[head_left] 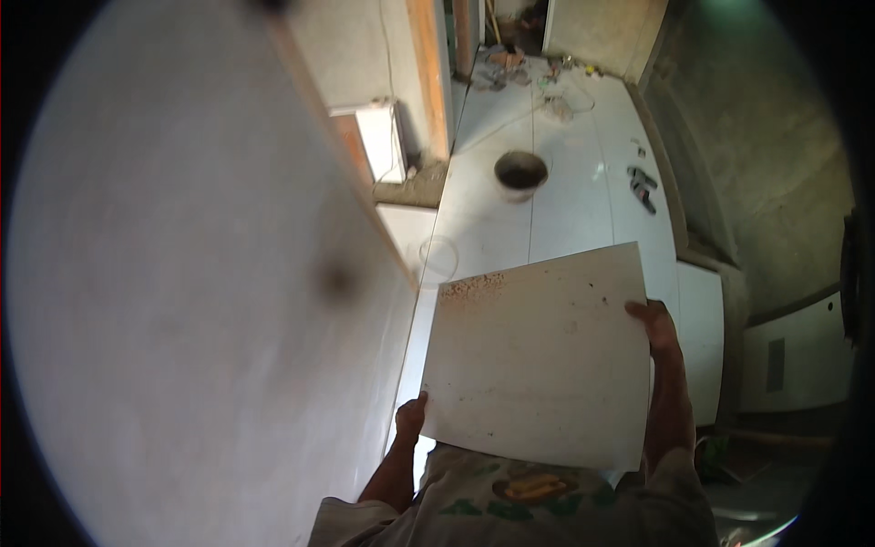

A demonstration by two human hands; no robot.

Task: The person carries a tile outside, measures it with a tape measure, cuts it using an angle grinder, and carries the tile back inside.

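Note:
A large square tile (542, 365), off-white with brown crumbly specks along its far left corner, is held in front of my body. My left hand (412, 416) grips its left edge near the close corner, thumb on the face. Higher up on the opposite edge, my right hand (658, 326) clasps the tile with the thumb over the face. The other fingers of both hands are mostly hidden behind it. The tile's near edge is close to my shirt and it covers part of the floor.
White tiles (574, 205) cover the floor ahead. A bucket (519, 175) with a dark inside stands on them, with a pair of sandals (643, 189) to its right. Rubble (503, 68) lies near the far doorway. A pale wall (210, 273) rises close on my left.

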